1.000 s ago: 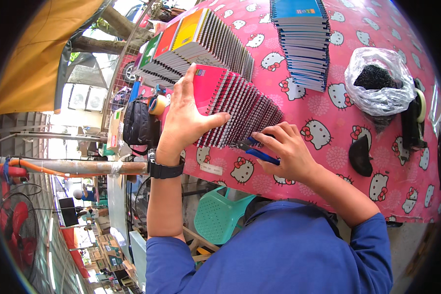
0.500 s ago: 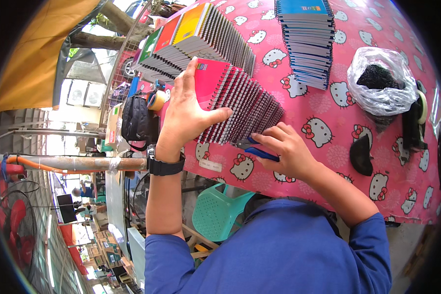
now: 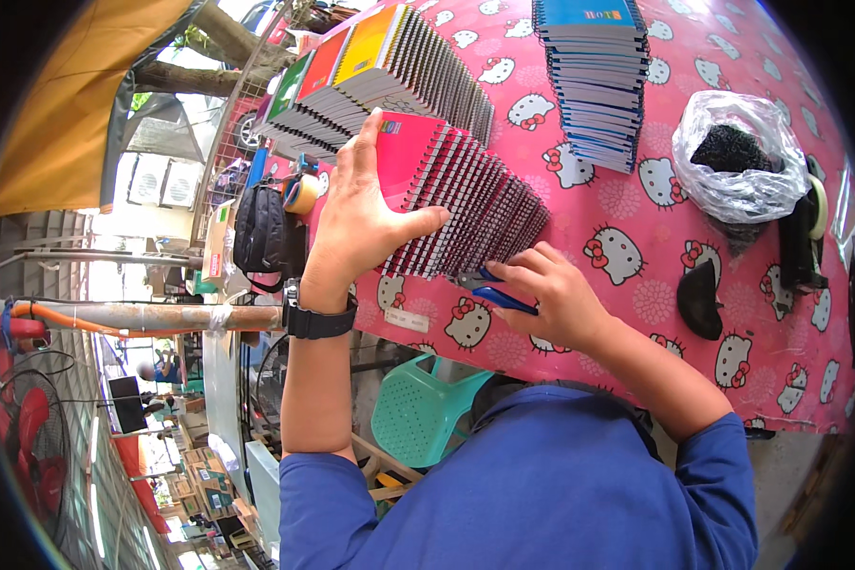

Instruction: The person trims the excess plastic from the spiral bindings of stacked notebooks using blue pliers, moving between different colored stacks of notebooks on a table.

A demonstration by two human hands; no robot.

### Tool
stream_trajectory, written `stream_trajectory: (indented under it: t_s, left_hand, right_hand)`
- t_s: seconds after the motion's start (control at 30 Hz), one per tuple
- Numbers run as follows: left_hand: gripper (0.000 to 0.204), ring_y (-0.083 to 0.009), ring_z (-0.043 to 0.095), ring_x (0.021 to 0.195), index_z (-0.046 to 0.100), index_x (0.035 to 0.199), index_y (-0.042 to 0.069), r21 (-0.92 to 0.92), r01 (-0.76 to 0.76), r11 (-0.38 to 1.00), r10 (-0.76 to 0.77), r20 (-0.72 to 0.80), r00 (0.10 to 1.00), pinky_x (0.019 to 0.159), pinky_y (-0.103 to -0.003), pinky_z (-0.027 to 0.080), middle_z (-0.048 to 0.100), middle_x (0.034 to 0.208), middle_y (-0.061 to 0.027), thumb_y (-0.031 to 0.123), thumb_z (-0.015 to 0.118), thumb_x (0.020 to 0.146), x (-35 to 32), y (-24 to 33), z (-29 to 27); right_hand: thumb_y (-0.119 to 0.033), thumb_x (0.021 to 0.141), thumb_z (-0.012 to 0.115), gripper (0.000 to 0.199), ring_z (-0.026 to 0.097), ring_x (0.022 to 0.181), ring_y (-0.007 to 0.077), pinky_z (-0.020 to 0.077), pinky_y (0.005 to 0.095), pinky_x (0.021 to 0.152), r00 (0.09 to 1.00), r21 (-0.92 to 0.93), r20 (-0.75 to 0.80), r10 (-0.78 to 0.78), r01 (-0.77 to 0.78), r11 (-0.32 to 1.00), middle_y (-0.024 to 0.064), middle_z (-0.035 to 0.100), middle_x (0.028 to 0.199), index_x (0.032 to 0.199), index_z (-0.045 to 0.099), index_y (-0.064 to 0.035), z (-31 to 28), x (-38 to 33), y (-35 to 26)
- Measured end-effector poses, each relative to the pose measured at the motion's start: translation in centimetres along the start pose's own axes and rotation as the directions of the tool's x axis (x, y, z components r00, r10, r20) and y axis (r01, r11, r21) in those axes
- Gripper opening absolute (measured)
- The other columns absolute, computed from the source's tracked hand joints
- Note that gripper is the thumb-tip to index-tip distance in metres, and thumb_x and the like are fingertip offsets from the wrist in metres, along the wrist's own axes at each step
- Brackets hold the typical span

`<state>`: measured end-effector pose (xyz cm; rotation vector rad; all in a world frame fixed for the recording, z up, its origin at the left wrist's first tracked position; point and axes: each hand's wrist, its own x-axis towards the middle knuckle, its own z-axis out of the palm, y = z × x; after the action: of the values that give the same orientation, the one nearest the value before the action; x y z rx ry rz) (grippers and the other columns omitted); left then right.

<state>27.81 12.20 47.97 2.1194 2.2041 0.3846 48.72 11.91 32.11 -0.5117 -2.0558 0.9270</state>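
A tall stack of pink spiral notebooks (image 3: 480, 199) stands on the table with its coil edges facing right. Spread over its left side, my left hand (image 3: 356, 218) steadies it, thumb stretched across the coils and fingers apart. My right hand (image 3: 562, 296) is closed around blue-handled pliers (image 3: 505, 300). Their metal jaws are at the low near corner of the stack, by the coil ends; exactly what they touch is too small to tell. Behind the pink stack are black-coiled stacks of yellow notebooks (image 3: 369, 49), red notebooks (image 3: 322, 71) and green notebooks (image 3: 290, 90).
A stack of blue notebooks (image 3: 594, 81) stands farther back. To the right are a clear plastic bag (image 3: 743, 157) with black contents, a dark curved object (image 3: 700, 301) and a tape dispenser (image 3: 806, 233). A green stool (image 3: 423, 408) sits below the pink-covered table (image 3: 627, 313).
The pliers and my right hand have shifted very slightly to the left. My left hand stays in place on the pink stack.
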Motion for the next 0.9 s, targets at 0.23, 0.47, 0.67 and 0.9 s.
stream_trajectory:
  t_s: [0.23, 0.47, 0.67, 0.9]
  left_hand:
    - [0.114, -0.0393, 0.036, 0.127, 0.018, 0.146, 0.01, -0.012, 0.005, 1.0, -0.005, 0.008, 1.0, 0.106, -0.045, 0.032, 0.035, 0.137, -0.0222, 0.044, 0.08, 0.057, -0.2, 0.4, -0.1]
    - [0.113, -0.0386, 0.036, 0.128, 0.018, 0.146, 0.01, -0.005, -0.019, 1.0, 0.019, -0.001, 1.0, 0.106, -0.045, 0.032, 0.035, 0.137, -0.022, 0.044, 0.08, 0.058, -0.1, 0.2, 0.0]
    - [0.115, -0.0388, 0.036, 0.127, 0.018, 0.146, 0.011, 0.005, -0.021, 1.0, 0.021, -0.011, 1.0, 0.105, -0.045, 0.033, 0.035, 0.136, -0.022, 0.046, 0.08, 0.057, -0.1, 0.2, 0.0]
    - [0.114, -0.0385, 0.036, 0.127, 0.018, 0.146, 0.011, 0.004, -0.011, 1.0, 0.011, -0.002, 1.0, 0.105, -0.045, 0.033, 0.036, 0.136, -0.0212, 0.045, 0.08, 0.056, -0.1, 0.4, 0.1]
  right_hand:
    - [-0.024, 0.075, 0.069, 0.036, 0.056, 0.08, 0.018, 0.0447, 0.0315, 0.07, 0.923, 0.315, 0.217, 0.318, -0.374, 0.872, 0.0063, 0.061, 0.085, 0.105, 0.064, -0.0037, -0.7, 0.0, -0.6]
    - [-0.023, 0.061, 0.073, 0.057, 0.051, 0.094, 0.0244, 0.0382, 0.0397, 0.082, 0.993, -0.279, -0.045, -0.109, 0.092, 0.956, 0.0071, 0.055, 0.102, 0.115, 0.058, -0.0106, 0.1, -0.5, -0.7]
    - [-0.023, 0.06, 0.074, 0.058, 0.051, 0.093, 0.0231, 0.0381, 0.0392, 0.08, 0.992, -0.294, -0.053, -0.116, 0.095, 0.951, 0.006, 0.054, 0.102, 0.115, 0.057, -0.0119, -0.2, -0.4, -1.0]
    - [-0.026, 0.079, 0.067, 0.038, 0.06, 0.071, 0.0307, 0.0494, 0.0371, 0.071, 0.783, 0.565, 0.472, 0.405, -0.622, 0.542, 0.0131, 0.064, 0.079, 0.108, 0.065, -0.0004, 0.0, -0.2, -0.2]
